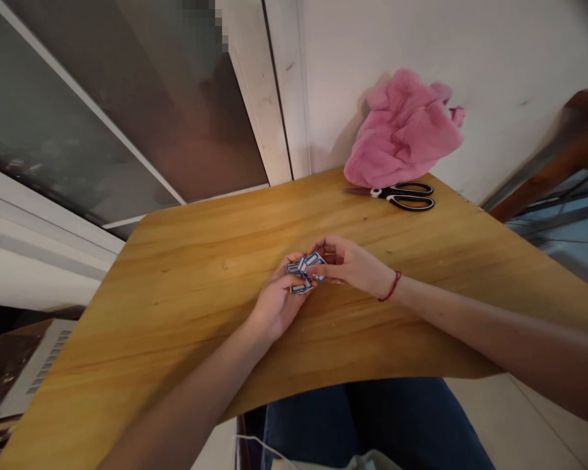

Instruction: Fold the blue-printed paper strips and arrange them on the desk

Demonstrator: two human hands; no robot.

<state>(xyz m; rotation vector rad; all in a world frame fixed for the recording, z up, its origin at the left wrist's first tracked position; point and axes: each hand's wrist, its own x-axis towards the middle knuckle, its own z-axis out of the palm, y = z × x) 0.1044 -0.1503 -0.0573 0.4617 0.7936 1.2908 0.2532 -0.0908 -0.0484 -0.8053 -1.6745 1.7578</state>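
Observation:
A small puzzle cube (301, 266) with pale, silvery faces and blue edges is held above the middle of the table. Its blocks are uneven and some layers sit turned out of line. From the left and below, my left hand (276, 303) grips it, with the thumb across its near side. My right hand (345, 261) pinches its right side between thumb and fingers, and a red string circles that wrist. The fingers hide part of the cube.
Black-handled scissors (406, 196) lie near the table's far right edge, beside a bunched pink plush cloth (406, 134) against the wall. The wooden table (176, 281) borders a glass sliding door (127, 98). A white cable (262, 444) hangs at the near edge.

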